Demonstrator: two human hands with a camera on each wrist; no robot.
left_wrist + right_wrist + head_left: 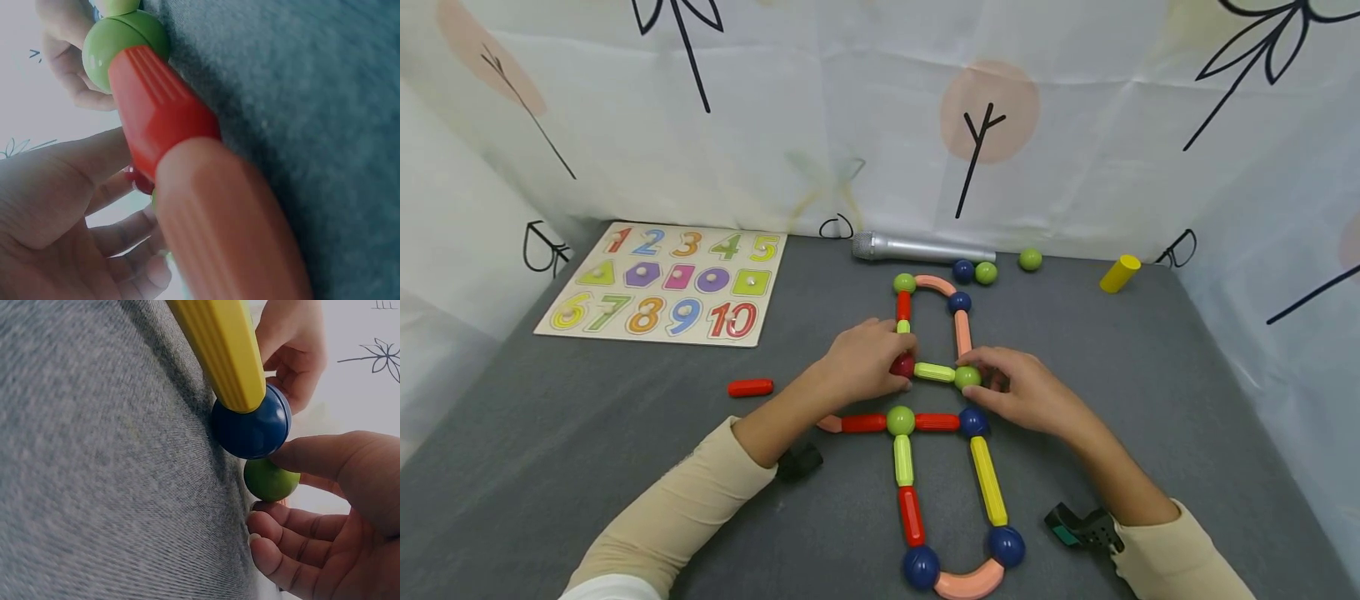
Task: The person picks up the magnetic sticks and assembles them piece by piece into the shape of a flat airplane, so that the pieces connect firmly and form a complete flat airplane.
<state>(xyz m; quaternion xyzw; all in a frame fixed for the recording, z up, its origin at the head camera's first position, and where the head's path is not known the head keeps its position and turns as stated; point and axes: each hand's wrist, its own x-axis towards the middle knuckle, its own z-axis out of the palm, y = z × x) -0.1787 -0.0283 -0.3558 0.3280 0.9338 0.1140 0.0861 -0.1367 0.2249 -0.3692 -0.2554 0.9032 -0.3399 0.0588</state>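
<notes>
My left hand (pixel 867 360) holds a dark red ball (pixel 903 366) between thumb and fingers. With thumb and fingertips, my right hand (pixel 1026 390) pinches a green ball (pixel 967 377). A short light-green rod (pixel 935 372) spans the two balls and closes the bottom of an upper loop of magnetic rods and balls. That loop's right side is a pink rod (pixel 962 333) under a blue ball (pixel 960 302). Below lies a second shape, with a green ball (pixel 901 421), red rods (pixel 937 422), a blue ball (pixel 973 422), a yellow rod (pixel 988 482) and a curved pink piece (pixel 970 581).
A number puzzle board (pixel 662 283) lies at the back left, a silver microphone (pixel 925 247) along the back. Loose pieces include a red rod (pixel 750 387), a yellow cylinder (pixel 1120 273), a blue ball (pixel 962 272) and green balls (pixel 1030 260). A printed cloth (pixel 880 125) hangs behind.
</notes>
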